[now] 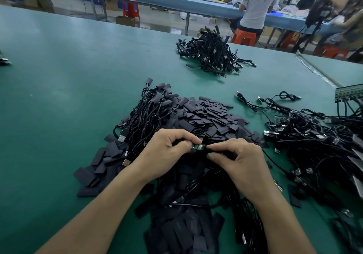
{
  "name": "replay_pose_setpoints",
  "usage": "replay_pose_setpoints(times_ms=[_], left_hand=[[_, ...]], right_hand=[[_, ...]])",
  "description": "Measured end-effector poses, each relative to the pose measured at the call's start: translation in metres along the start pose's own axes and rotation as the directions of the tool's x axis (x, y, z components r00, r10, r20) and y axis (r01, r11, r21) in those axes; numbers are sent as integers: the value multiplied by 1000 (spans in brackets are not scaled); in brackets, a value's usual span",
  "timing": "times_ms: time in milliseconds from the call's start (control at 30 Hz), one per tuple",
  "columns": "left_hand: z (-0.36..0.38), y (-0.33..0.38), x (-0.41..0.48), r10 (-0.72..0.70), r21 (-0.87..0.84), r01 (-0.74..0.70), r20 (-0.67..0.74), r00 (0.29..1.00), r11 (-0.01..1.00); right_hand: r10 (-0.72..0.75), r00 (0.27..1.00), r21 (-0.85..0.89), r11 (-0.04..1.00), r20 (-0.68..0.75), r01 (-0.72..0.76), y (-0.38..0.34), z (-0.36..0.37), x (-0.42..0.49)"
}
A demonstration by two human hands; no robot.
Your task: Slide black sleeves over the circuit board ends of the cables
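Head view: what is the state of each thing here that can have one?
circuit board, partly bare, green face showing.
black sleeve, not fully over the board.
left hand, pinching the board.
right hand, pinching the sleeve.
sleeve pile, loose, heaped.
far cable heap, tangled.

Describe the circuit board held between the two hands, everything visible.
The circuit board is a small green strip with pale solder spots, mostly hidden by fingers. It lies roughly level above the sleeve pile. The left hand pinches its left end; the right hand pinches a black sleeve at its right end.
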State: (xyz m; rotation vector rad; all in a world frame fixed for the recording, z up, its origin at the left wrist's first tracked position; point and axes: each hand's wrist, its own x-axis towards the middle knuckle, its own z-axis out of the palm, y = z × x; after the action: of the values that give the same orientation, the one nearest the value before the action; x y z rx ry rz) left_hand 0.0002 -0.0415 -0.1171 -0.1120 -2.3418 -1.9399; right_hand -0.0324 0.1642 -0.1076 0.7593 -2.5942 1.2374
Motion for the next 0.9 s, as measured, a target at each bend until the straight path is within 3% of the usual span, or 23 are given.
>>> replay_pose_setpoints(times_ms=[633,900], left_hand=[[1,3,-1,9,6,-9,-11,1000,1000],[1,7,-4,31,65,-31,5,1000,997]], right_hand=[[-8,998,91,996,67,1,0,1,-1],[8,1000,128,992,29,-12,-2,2,-1]])
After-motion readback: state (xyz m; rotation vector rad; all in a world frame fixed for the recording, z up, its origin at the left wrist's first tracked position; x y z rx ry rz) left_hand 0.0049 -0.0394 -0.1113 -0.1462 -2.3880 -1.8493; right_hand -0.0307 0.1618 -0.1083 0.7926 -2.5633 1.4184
